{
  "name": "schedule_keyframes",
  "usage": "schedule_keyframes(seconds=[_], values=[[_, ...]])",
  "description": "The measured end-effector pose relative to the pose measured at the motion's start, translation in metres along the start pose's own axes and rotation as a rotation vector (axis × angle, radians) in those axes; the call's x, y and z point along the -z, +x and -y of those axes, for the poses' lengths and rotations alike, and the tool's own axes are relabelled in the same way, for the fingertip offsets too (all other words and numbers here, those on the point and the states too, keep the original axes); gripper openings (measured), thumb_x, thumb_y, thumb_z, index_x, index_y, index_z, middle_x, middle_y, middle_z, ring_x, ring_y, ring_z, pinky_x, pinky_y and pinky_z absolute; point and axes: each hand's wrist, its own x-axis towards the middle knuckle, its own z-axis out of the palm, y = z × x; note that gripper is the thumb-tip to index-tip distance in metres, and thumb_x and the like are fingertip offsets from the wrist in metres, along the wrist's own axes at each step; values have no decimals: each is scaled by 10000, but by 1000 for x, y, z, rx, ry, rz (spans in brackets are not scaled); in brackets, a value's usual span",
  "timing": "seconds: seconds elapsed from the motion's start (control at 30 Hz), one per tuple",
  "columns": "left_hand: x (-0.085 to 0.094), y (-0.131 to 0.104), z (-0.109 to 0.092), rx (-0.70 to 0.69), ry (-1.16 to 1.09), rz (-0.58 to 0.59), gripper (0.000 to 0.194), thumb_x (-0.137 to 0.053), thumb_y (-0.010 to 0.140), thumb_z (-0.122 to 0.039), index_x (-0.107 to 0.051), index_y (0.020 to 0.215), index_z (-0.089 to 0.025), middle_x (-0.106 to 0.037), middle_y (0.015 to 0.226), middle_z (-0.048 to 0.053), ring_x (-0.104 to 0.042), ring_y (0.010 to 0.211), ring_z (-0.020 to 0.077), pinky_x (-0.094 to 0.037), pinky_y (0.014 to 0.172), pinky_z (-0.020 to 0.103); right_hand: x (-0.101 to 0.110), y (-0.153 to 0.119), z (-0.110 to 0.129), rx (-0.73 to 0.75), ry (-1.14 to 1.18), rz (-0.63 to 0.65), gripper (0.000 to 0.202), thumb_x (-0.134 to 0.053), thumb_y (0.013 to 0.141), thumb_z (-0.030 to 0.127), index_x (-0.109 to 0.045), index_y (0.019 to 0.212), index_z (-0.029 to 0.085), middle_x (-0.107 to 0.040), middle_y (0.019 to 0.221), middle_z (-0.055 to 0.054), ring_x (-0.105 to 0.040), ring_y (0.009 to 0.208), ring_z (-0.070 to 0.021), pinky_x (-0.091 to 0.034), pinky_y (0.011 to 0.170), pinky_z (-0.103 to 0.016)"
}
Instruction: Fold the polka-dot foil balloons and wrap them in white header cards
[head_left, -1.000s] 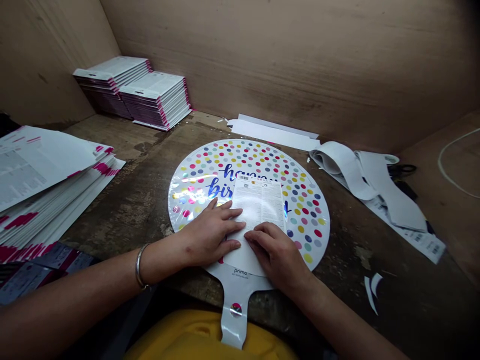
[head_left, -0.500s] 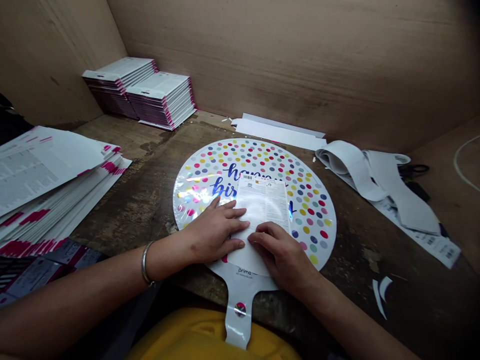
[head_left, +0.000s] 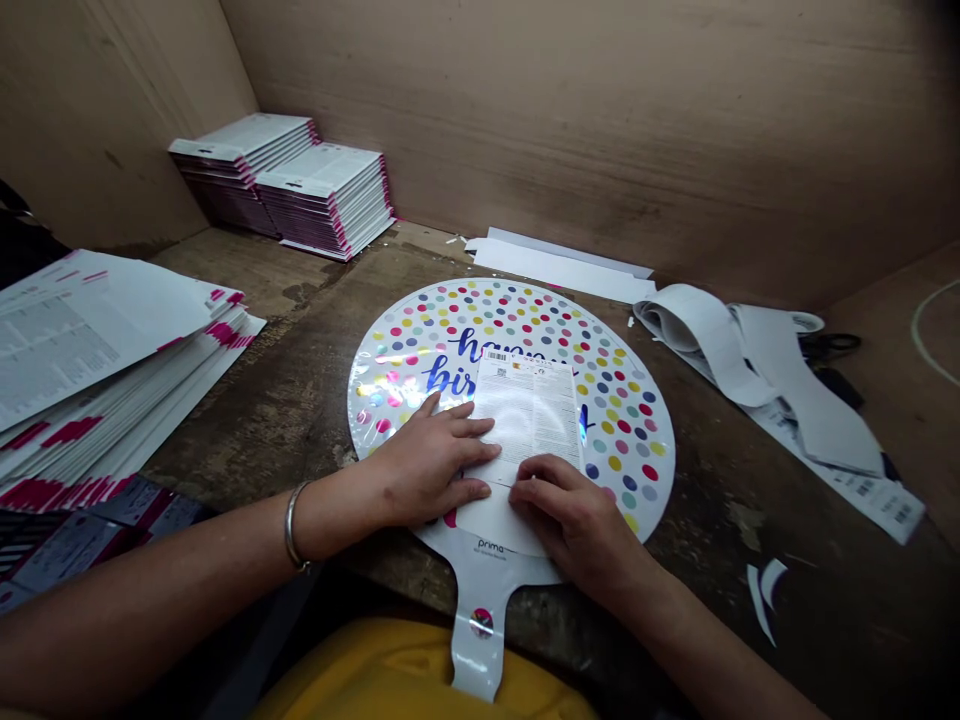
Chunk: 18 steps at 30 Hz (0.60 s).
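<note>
A round foil balloon [head_left: 397, 340] with coloured dots and blue "happy birthday" lettering lies flat on the table, its neck [head_left: 480, 640] hanging toward me over the front edge. On its middle rests a white printed card packet [head_left: 525, 410] with a barcode at the top. My left hand [head_left: 427, 465] lies palm down with fingers spread, pressing on the packet's left side. Curled over the lower right of the packet is my right hand [head_left: 574, 510], thumb and fingertips drawn together at its surface. What those fingertips pinch, if anything, is hidden.
Stacks of similar card packets stand at the back left [head_left: 322, 195] and nearer left [head_left: 112, 370]. White paper strips [head_left: 562, 265] lie along the back wall. A loose label roll [head_left: 720, 340] and dark scissors [head_left: 832, 345] are at right, with curved paper scraps [head_left: 765, 590] nearer.
My right hand has shifted slightly right and down on the packet, its fingers more bunched. My left hand stays in place.
</note>
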Motion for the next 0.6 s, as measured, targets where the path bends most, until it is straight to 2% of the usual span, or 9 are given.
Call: schedule_keyframes(seconds=[0.07, 0.2, 0.33, 0.6], values=[[-1, 0, 2, -14, -10, -11, 423, -584, 837, -407, -547, 1240, -284, -484, 1368, 55, -352, 1301, 337, -155, 1044, 624, 6, -2, -2, -8, 15, 25, 149, -482, 878, 141, -612, 860, 211, -591, 944, -48, -569, 884, -154, -485, 753, -278], [-4, 0, 5, -47, -12, -23, 415, -583, 839, -406, -553, 1233, -280, -493, 1360, 58, -363, 1294, 333, -169, 1046, 611, 12, 10, -3, -13, -28, -34, 151, -494, 860, 136, -595, 950, 202, -602, 946, -56, -571, 879, -168, -481, 763, -304], [-3, 1, 6, -61, -11, -24, 406, -577, 843, -408, -556, 1228, -279, -496, 1356, 66, -367, 1294, 328, -166, 1046, 613, 9, 27, -2, 46, -1, 99, 145, -490, 862, 143, -617, 904, 198, -605, 931, -46, -575, 839, -149, -476, 738, -281], [-4, 2, 8, -66, -11, -27, 409, -590, 834, -398, -551, 1226, -291, -503, 1350, 58, -367, 1293, 333, -173, 1041, 614, 9, 34, -4, 40, 13, 143, 129, -493, 872, 152, -592, 798, 188, -578, 883, -28, -561, 795, -135, -448, 712, -262]])
